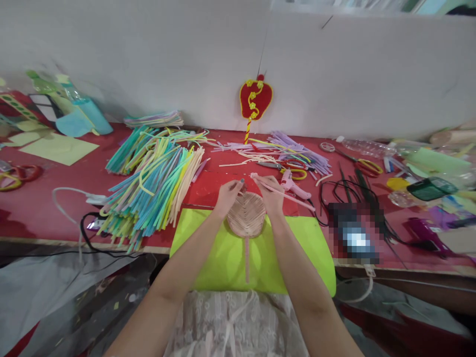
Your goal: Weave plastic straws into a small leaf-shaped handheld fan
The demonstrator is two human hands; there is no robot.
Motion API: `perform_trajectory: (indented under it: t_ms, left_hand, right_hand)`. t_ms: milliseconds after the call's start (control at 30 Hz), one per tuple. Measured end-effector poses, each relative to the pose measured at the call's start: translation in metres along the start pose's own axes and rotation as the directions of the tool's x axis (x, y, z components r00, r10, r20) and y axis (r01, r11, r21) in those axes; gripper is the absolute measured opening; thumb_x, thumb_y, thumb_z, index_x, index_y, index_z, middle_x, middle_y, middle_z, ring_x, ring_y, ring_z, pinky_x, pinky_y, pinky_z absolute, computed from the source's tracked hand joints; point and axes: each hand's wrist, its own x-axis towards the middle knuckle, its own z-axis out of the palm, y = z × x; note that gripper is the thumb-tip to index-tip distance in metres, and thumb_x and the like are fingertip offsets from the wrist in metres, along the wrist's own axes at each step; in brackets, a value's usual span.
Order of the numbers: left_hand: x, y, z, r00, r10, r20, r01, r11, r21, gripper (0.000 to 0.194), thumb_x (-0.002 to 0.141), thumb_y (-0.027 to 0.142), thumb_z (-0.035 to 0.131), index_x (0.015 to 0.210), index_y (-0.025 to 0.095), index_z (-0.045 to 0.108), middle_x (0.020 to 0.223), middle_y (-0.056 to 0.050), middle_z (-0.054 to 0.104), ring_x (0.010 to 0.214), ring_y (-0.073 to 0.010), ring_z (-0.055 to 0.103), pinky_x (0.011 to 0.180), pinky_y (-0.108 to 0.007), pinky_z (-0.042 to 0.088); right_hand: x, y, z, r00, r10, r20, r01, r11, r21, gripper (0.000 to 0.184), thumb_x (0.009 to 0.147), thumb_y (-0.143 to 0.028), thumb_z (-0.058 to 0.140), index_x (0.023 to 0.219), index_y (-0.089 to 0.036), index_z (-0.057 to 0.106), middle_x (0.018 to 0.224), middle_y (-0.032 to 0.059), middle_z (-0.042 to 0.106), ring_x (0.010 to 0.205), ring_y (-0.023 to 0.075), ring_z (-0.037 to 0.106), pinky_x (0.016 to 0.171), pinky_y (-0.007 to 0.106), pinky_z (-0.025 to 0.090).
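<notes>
A small woven pink fan (246,214) with a thin handle lies on a lime green sheet (297,248) at the table's front edge. My left hand (230,196) is closed, pinching the fan's upper left rim. My right hand (270,193) is closed at the upper right rim and grips a long pink pipe cleaner (290,196) that slants off to the right.
A big pile of coloured pipe cleaners (156,183) lies to the left. Loose purple and pink ones (293,148), yellow-handled scissors (297,172) and a pink glue gun (293,187) sit behind the fan. A red fan ornament (255,100) hangs on the wall. Black cables (345,191) lie right.
</notes>
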Motion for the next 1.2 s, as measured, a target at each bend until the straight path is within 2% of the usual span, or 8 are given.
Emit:
perform_trajectory:
  t_ms: [133,300,433,567,733,867,1033,1200]
  left_hand:
    - [-0.001,-0.001,0.002,0.996,0.029,0.083,-0.030,1.000,0.010,0.031,0.074,0.044,0.052,0.068,0.015,0.061,0.064,-0.002,0.060,0.061,-0.0108,0.055,0.060,-0.022,0.046]
    - [0.003,-0.005,-0.003,0.997,0.057,-0.055,-0.057,0.998,0.003,0.027,0.075,0.040,0.051,0.072,0.015,0.060,0.066,-0.001,0.060,0.063,-0.0106,0.055,0.059,-0.022,0.045]
    - [0.003,-0.003,-0.006,0.982,0.134,-0.130,-0.130,0.991,0.043,0.022,0.076,0.035,0.052,0.071,0.016,0.060,0.069,-0.001,0.061,0.066,-0.0105,0.055,0.067,-0.022,0.044]
    - [0.002,0.001,-0.005,0.979,0.131,-0.157,-0.124,0.991,0.056,0.022,0.076,0.035,0.051,0.072,0.016,0.060,0.068,-0.001,0.061,0.065,-0.0108,0.055,0.066,-0.023,0.044]
    - [0.010,-0.003,-0.020,0.973,0.107,-0.206,-0.077,0.986,0.150,0.023,0.080,0.031,0.045,0.076,0.015,0.061,0.074,-0.004,0.064,0.068,-0.0125,0.058,0.068,-0.024,0.044]
    - [0.014,-0.008,-0.044,0.958,0.132,-0.256,0.011,0.871,0.491,0.021,0.079,0.031,0.048,0.070,0.017,0.062,0.075,-0.007,0.065,0.071,-0.0166,0.059,0.073,-0.028,0.042]
    - [0.010,-0.008,-0.054,0.993,-0.068,-0.092,0.113,0.703,0.703,0.025,0.074,0.040,0.054,0.070,0.017,0.062,0.077,-0.008,0.065,0.073,-0.0183,0.058,0.070,-0.028,0.041]
    - [0.007,-0.007,-0.051,0.995,-0.077,0.056,0.011,0.677,0.736,0.024,0.066,0.034,0.064,0.081,0.015,0.063,0.082,-0.007,0.063,0.076,-0.0170,0.057,0.070,-0.027,0.042]
  right_hand:
    - [-0.005,0.002,-0.001,0.990,-0.031,0.137,0.038,0.998,-0.044,0.024,0.078,-0.033,0.053,0.096,-0.026,0.067,0.093,0.0041,0.065,0.086,0.0177,0.059,0.080,0.031,0.046]
    - [-0.004,0.003,0.002,0.990,0.028,0.137,-0.029,1.000,0.000,0.020,0.076,-0.032,0.053,0.088,-0.026,0.069,0.091,0.0031,0.067,0.087,0.0186,0.060,0.082,0.032,0.046]
    - [-0.002,0.004,0.002,0.975,0.131,0.177,-0.153,0.982,0.114,0.022,0.072,-0.035,0.057,0.087,-0.023,0.068,0.080,0.0036,0.067,0.072,0.0168,0.059,0.069,0.030,0.047]
    - [-0.003,0.007,0.003,0.955,0.206,0.212,-0.243,0.955,0.169,0.024,0.069,-0.039,0.060,0.083,-0.022,0.068,0.077,0.0036,0.066,0.059,0.0130,0.054,0.055,0.026,0.043]
    - [0.000,0.012,0.004,0.953,0.284,0.104,-0.302,0.913,0.274,0.030,0.071,-0.043,0.059,0.085,-0.019,0.067,0.057,-0.0017,0.056,0.042,0.0055,0.036,0.041,0.022,0.030]
    - [0.007,0.022,0.003,0.934,0.357,-0.011,-0.326,0.864,0.385,0.029,0.068,-0.044,0.062,0.082,-0.019,0.065,0.058,-0.0044,0.053,0.041,0.0027,0.034,0.039,0.020,0.030]
    - [0.010,0.035,0.003,0.873,0.484,-0.061,-0.398,0.779,0.485,0.027,0.058,-0.041,0.071,0.075,-0.021,0.064,0.071,-0.0026,0.061,0.057,0.0051,0.052,0.045,0.017,0.039]
    - [0.009,0.037,0.004,0.852,0.523,-0.011,-0.452,0.746,0.489,0.030,0.060,-0.044,0.069,0.078,-0.020,0.066,0.080,0.0010,0.066,0.065,0.0093,0.058,0.049,0.018,0.045]
